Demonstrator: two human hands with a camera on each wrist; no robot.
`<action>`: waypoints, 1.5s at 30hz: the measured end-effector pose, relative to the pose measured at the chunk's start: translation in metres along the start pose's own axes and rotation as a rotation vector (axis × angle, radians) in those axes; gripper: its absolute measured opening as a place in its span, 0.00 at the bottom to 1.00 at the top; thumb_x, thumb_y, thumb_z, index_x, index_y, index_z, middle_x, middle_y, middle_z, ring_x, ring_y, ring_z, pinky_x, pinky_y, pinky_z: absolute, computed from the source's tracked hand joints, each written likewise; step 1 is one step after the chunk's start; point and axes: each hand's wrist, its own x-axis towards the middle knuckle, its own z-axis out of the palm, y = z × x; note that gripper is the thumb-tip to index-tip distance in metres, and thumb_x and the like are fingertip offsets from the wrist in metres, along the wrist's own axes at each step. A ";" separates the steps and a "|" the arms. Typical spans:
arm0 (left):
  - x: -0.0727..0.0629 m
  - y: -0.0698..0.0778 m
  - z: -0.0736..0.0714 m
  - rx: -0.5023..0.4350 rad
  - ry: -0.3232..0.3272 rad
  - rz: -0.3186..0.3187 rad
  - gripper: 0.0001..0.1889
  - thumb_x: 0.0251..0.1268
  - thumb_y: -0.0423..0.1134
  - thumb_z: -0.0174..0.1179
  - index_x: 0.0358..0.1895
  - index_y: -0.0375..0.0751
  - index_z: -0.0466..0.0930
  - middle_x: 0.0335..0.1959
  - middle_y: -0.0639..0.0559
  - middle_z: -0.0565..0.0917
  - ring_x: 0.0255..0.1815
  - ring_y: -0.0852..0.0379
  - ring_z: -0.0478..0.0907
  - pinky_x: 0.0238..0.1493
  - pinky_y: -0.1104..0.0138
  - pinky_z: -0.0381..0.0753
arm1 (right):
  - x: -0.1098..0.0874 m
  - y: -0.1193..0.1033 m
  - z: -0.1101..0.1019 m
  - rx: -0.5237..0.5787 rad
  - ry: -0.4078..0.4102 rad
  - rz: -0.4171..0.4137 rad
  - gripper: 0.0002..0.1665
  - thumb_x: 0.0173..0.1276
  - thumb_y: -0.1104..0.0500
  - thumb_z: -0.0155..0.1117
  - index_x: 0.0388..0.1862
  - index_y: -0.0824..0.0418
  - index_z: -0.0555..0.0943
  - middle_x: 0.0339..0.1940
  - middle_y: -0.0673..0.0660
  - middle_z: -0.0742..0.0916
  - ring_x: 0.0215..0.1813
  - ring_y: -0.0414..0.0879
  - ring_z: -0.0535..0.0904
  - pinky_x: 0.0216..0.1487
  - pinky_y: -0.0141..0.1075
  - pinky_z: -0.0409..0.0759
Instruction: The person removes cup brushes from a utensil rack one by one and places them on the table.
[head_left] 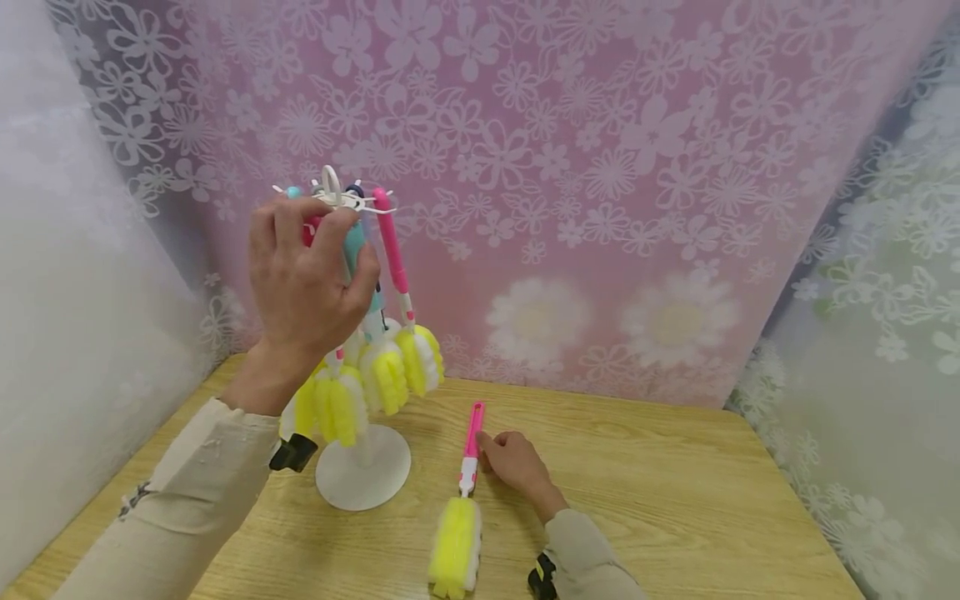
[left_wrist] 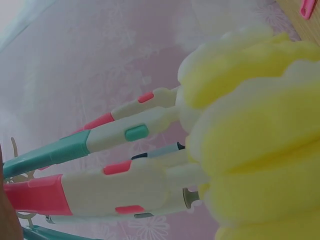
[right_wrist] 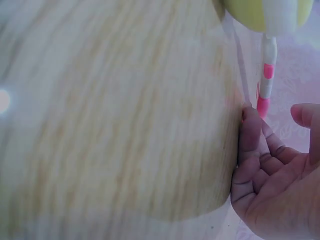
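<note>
Several sponge cup brushes with yellow-and-white heads hang from a white rack (head_left: pixel 363 475). My left hand (head_left: pixel 303 271) is at the rack's top, its fingers curled round the upper handle of a red-handled sponge brush (left_wrist: pixel 37 195). Beside it hang a teal-handled brush (left_wrist: pixel 55 152) and a pink-handled brush (head_left: pixel 390 246). Another pink-handled sponge brush (head_left: pixel 453 542) lies on the table, handle pointing away from me. My right hand (head_left: pixel 517 462) rests next to that handle; in the right wrist view its thumb stands apart from loosely bent fingers. Whether the fingertips touch the handle is unclear.
The wooden table (head_left: pixel 660 492) extends right of the lying brush. A pink flowered curtain (head_left: pixel 570 208) stands behind it, and whitish flowered sheets (head_left: pixel 892 350) close off both sides. The rack's round white base stands on the table's left half.
</note>
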 end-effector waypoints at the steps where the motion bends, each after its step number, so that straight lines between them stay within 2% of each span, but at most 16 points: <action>1: 0.001 0.000 0.000 0.000 0.004 -0.009 0.16 0.61 0.47 0.48 0.40 0.38 0.77 0.41 0.37 0.74 0.44 0.38 0.68 0.43 0.48 0.68 | 0.000 0.000 -0.001 0.020 -0.011 -0.005 0.28 0.73 0.42 0.50 0.25 0.62 0.80 0.21 0.53 0.82 0.23 0.43 0.73 0.27 0.34 0.71; 7: 0.005 0.004 0.000 0.001 0.015 -0.050 0.18 0.65 0.51 0.50 0.36 0.38 0.78 0.39 0.37 0.74 0.42 0.39 0.69 0.42 0.49 0.67 | -0.003 -0.001 -0.002 0.091 -0.042 -0.003 0.26 0.74 0.45 0.49 0.30 0.66 0.80 0.23 0.54 0.82 0.25 0.43 0.76 0.29 0.34 0.76; 14: 0.009 0.008 0.001 0.009 0.019 -0.089 0.14 0.65 0.46 0.52 0.31 0.38 0.77 0.36 0.38 0.74 0.41 0.40 0.70 0.41 0.49 0.67 | -0.004 0.002 -0.003 0.116 -0.023 -0.002 0.24 0.74 0.47 0.50 0.31 0.66 0.80 0.24 0.54 0.83 0.25 0.43 0.76 0.29 0.34 0.76; 20: 0.010 0.011 0.001 0.041 -0.002 -0.107 0.15 0.65 0.45 0.50 0.29 0.36 0.75 0.35 0.38 0.73 0.40 0.40 0.69 0.41 0.49 0.68 | -0.005 0.005 -0.005 0.116 -0.010 -0.008 0.24 0.74 0.48 0.50 0.32 0.66 0.80 0.25 0.53 0.83 0.26 0.43 0.77 0.29 0.34 0.77; 32: 0.015 0.011 -0.003 0.071 -0.040 -0.121 0.15 0.63 0.45 0.48 0.34 0.35 0.76 0.32 0.39 0.72 0.37 0.40 0.67 0.41 0.49 0.66 | -0.010 0.004 -0.010 0.089 0.043 -0.022 0.25 0.74 0.45 0.50 0.32 0.64 0.81 0.24 0.53 0.84 0.25 0.44 0.77 0.27 0.34 0.72; 40: 0.017 0.007 -0.003 0.040 -0.024 -0.106 0.16 0.62 0.46 0.47 0.38 0.36 0.77 0.31 0.39 0.72 0.36 0.40 0.67 0.39 0.50 0.66 | -0.009 -0.002 -0.017 0.093 0.067 -0.035 0.28 0.73 0.42 0.49 0.36 0.65 0.81 0.28 0.57 0.85 0.27 0.48 0.80 0.25 0.36 0.74; 45: 0.016 0.003 -0.004 0.011 -0.037 -0.120 0.17 0.62 0.46 0.45 0.41 0.37 0.77 0.31 0.38 0.70 0.35 0.40 0.65 0.38 0.50 0.65 | -0.011 -0.003 -0.019 0.112 0.062 -0.044 0.28 0.73 0.42 0.49 0.36 0.66 0.81 0.28 0.57 0.85 0.28 0.50 0.81 0.24 0.37 0.73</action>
